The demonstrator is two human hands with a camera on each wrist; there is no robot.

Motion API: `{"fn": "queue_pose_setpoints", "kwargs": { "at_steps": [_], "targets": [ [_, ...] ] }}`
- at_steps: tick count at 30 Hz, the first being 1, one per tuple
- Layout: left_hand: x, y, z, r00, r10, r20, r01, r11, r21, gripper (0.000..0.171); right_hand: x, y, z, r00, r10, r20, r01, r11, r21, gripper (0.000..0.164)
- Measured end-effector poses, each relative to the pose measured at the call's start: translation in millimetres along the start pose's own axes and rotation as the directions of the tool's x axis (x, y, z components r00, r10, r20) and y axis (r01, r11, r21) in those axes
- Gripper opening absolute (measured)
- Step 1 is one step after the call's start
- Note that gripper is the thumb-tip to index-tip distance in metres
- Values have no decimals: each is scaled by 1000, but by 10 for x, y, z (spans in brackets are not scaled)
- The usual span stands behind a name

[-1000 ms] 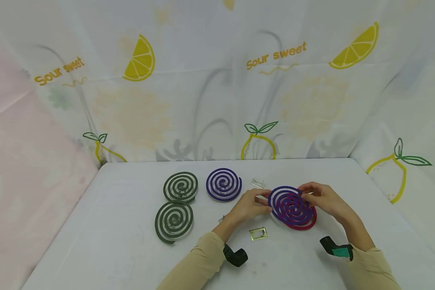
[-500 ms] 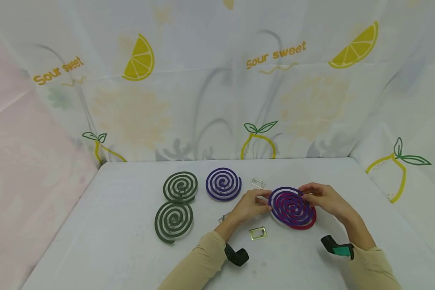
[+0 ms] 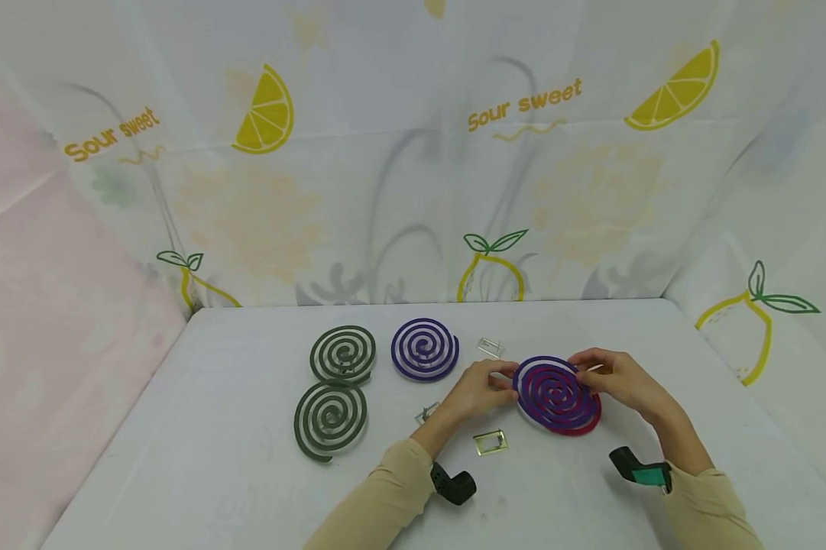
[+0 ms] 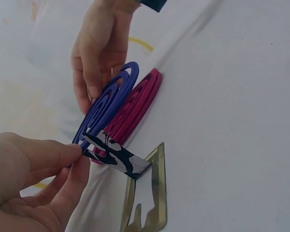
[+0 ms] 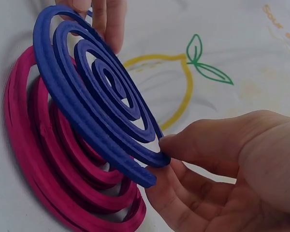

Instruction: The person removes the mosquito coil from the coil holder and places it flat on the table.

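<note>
A blue spiral mosquito coil (image 5: 63,77) is pinched between both hands, close over a magenta coil (image 5: 20,121) that lies on the white table. My left hand (image 3: 480,391) grips its left edge with thumb and fingers. On the opposite edge, by the coil's outer end, my right hand (image 3: 619,380) pinches it from above. The left wrist view shows the blue coil tilted, with a gap between it and the magenta one. Nearest to the left hand on the table is a gold metal coil stand (image 4: 161,203) with a raised tab.
Two dark green coils (image 3: 331,416) lie at the left, their edges meeting. Another blue coil (image 3: 422,347) is at the back middle. A silver stand (image 3: 490,347) lies behind the left hand, and a further metal stand (image 3: 426,413) sits beside the left wrist.
The held blue coil has shifted slightly right and down, now overlapping the magenta coil more fully in the head view. My left hand has moved a little right with it.
</note>
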State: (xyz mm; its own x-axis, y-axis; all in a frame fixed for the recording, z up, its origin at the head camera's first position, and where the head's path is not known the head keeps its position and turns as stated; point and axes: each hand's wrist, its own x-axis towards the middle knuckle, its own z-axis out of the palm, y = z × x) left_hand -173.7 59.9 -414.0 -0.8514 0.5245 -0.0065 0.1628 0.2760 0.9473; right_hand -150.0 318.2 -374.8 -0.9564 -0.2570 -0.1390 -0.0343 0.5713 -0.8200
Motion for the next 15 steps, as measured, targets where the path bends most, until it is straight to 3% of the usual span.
{"fn": "queue_pose_setpoints", "kwargs": {
  "at_steps": [15],
  "targets": [
    [41,-3,51,1000,-13,-1,13,998,67,44,4,27,5,999,-30,-15,29,998,-52,31]
  ]
}}
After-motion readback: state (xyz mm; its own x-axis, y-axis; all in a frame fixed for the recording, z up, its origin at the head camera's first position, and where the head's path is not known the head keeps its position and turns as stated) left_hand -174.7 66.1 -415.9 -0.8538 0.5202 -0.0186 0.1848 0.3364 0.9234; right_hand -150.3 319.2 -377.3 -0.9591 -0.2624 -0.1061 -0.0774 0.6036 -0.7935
